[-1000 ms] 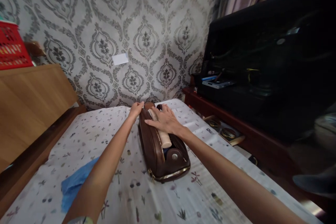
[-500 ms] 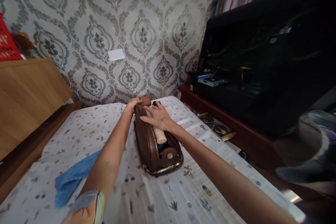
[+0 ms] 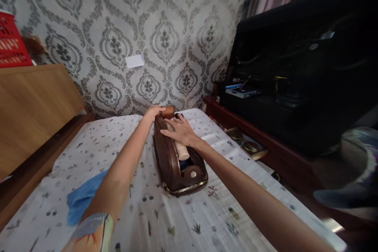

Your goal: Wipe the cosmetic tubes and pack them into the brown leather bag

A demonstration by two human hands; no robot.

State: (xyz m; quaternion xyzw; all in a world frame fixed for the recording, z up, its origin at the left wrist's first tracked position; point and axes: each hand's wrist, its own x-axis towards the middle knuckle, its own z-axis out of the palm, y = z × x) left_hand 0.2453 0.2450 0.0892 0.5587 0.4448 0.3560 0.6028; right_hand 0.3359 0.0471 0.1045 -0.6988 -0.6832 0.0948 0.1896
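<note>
A brown leather toiletry bag point(image 3: 165, 153) lies on the patterned bed sheet, its gold zipper undone and its top gaping. Inside rest a beige tube point(image 3: 181, 152) and something dark blue. At the bag's far end, my left hand point(image 3: 152, 113) is closed around the edge, with the thumb against a lighter brown leather piece point(image 3: 168, 111); its other fingers are mostly hidden. My right hand point(image 3: 181, 130) lies over the opening with fingers spread, touching the contents and the rim. A small dark item shows beyond its fingertips.
A blue cloth point(image 3: 84, 197) lies left on the white sheet point(image 3: 124, 228). A wooden headboard-like panel point(image 3: 35, 110) and red basket point(image 3: 13, 43) are further left. On the right stand a large black screen point(image 3: 295, 67), a dark red cabinet point(image 3: 283, 153) and an open drawer point(image 3: 260, 154).
My left thumb now reaches further right along the lighter brown piece. My right hand stays spread over the bag's opening. The view has shifted slightly.
</note>
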